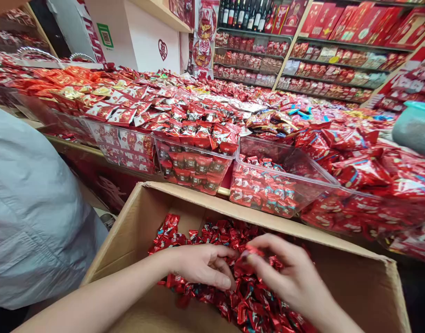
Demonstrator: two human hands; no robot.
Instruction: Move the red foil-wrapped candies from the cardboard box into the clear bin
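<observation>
A deep cardboard box [125, 245] stands open below me, with many red wrapped candies [247, 300] heaped on its floor. Both of my hands reach inside it. My left hand [207, 266] rests low over the heap, its fingers curled in and the tips partly hidden; I cannot make out what lies in them. To its right, my right hand [285, 268] pinches a red wrapped candy [249, 254] between thumb and fingers, just above the heap. Slight motion blurs the right hand.
Clear bins of candy line the counter beyond the box: one part-filled bin [264, 189], one heaped bin [195, 166]. A turquoise container [415, 129] sits at right. At left stands a person in a light grey-blue garment [35, 217]. Stocked shelves [254, 55] rise behind.
</observation>
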